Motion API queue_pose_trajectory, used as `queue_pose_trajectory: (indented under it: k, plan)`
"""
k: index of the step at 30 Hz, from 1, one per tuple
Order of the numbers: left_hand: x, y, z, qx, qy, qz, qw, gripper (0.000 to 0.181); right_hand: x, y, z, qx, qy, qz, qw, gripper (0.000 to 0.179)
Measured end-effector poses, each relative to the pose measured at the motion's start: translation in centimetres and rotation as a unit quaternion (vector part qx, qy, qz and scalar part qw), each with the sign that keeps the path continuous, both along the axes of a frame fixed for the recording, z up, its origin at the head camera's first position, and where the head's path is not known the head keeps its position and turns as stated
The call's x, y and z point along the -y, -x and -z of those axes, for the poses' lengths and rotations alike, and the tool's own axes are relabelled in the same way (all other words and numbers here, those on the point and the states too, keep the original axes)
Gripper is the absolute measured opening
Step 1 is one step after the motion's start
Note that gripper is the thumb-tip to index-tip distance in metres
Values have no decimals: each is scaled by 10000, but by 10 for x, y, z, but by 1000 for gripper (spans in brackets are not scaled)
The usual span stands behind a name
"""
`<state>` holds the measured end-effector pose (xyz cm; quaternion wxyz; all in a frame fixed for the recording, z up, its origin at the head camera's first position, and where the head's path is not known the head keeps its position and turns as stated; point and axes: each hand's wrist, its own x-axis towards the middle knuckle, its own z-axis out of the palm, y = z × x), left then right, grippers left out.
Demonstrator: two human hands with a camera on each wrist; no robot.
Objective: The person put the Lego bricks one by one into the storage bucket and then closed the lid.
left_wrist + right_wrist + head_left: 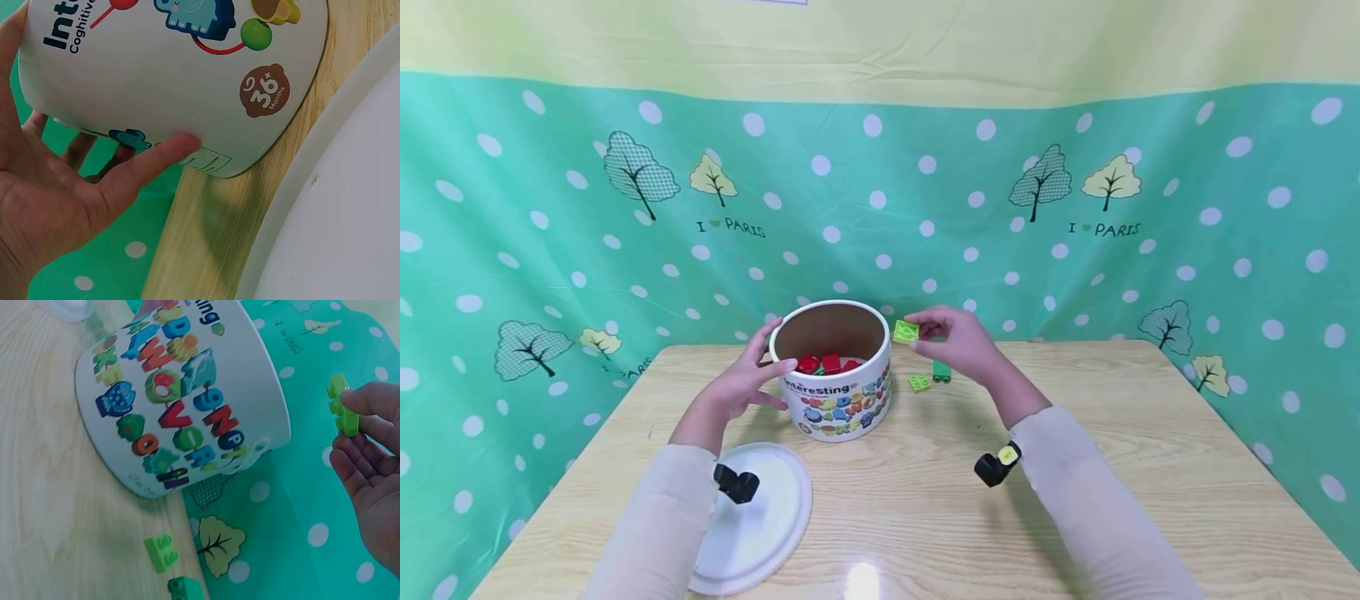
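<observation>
My left hand (748, 375) holds the left side of a round white bucket (835, 412) printed with colourful letters and pictures. Its fingers spread around the wall and over the rim; in the left wrist view, some pass behind the bucket (169, 81). Red building bricks (831, 363) lie inside the bucket. Just right of the rim, my right hand (958, 342) pinches a lime-green building brick (906, 332) between thumb and fingers. The right wrist view shows this brick (343, 406) side-on, studs toward the bucket.
Another lime-green brick (919, 382) and a darker green brick (942, 372) lie on the wooden table (1075, 500), right of the bucket. A round white lid (775, 508) lies in front, partly under the left forearm. A dotted green curtain (880, 233) hangs behind the table.
</observation>
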<state>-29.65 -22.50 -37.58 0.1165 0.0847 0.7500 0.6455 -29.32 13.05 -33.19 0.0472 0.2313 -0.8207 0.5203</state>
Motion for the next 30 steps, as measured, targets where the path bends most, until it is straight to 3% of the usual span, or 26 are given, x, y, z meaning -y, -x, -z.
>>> queue_pose_trajectory:
  k: [19, 30]
  plan:
    - [1, 1, 2, -9, -10, 30, 10000, 91, 39, 16, -28, 181, -475, -180, 9985, 34]
    - [1, 1, 1, -15, -3, 17, 10000, 90, 70, 23, -36, 250, -1173, -314, 9923, 34]
